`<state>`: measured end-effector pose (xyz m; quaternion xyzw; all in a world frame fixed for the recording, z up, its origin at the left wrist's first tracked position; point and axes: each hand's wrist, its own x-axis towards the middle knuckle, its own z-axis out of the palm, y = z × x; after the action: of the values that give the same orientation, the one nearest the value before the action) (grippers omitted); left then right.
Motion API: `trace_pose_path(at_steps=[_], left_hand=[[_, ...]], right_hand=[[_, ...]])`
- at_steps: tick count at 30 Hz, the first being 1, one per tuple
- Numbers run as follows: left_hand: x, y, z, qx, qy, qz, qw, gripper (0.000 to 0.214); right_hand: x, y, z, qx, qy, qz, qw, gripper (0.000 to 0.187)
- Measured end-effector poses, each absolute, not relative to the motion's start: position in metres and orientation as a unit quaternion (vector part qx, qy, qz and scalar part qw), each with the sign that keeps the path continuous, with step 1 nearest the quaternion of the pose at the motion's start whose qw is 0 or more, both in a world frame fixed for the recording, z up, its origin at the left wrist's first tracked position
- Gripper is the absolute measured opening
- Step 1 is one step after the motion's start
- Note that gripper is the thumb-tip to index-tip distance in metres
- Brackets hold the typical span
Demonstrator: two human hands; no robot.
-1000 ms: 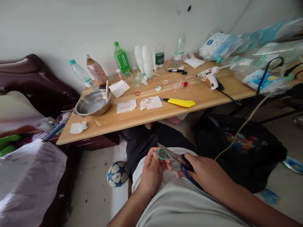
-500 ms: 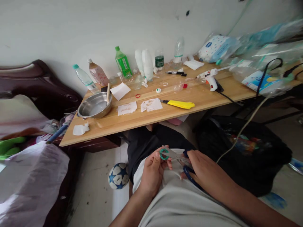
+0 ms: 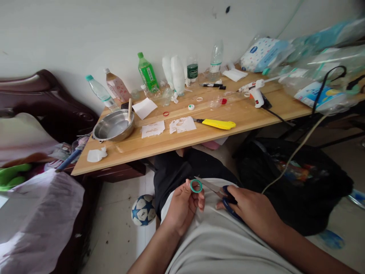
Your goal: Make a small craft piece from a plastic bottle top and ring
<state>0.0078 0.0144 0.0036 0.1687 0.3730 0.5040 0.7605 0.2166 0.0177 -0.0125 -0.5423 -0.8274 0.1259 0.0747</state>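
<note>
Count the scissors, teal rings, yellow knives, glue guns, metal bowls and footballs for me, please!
scissors: 1, in the right hand
teal ring: 1, in the left hand
yellow knife: 1, on the table
glue gun: 1, on the table
metal bowl: 1, on the table
football: 1, on the floor
Total: 6

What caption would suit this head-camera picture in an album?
Left hand pinches a green ring, right hand holds blue-handled scissors beside it, below a cluttered table.
</note>
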Motion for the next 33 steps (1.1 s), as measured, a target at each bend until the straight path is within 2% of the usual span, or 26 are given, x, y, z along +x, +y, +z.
trace_pose_path(at_steps=[6,9,16,21,28,31,33], left_hand=[[0.001,0.015,0.004,0.159,0.369,0.48,0.78,0.042],[0.004,0.014,0.001,0.159,0.358,0.471,0.79,0.043],[0.008,0.013,-0.002,0.189,0.358,0.464,0.788,0.053],[0.007,0.014,0.0,0.212,0.383,0.464,0.77,0.05],[0.01,0.016,0.0,0.203,0.378,0.46,0.777,0.049],[0.011,0.017,0.001,0.203,0.379,0.458,0.778,0.05],[0.011,0.017,0.002,0.202,0.377,0.46,0.778,0.052]], right_hand=[[0.22,0.016,-0.007,-0.53,-0.807,0.239,0.106,0.015],[0.219,0.017,0.0,-0.53,-0.808,0.225,0.127,0.024],[0.222,0.019,0.002,-0.502,-0.832,0.219,0.09,0.03],[0.225,0.017,-0.002,-0.503,-0.839,0.19,0.079,0.033],[0.226,0.021,0.001,-0.553,-0.821,0.139,0.038,0.027],[0.23,0.022,0.001,-0.554,-0.814,0.171,0.043,0.015],[0.232,0.022,0.0,-0.539,-0.811,0.219,0.056,0.014]])
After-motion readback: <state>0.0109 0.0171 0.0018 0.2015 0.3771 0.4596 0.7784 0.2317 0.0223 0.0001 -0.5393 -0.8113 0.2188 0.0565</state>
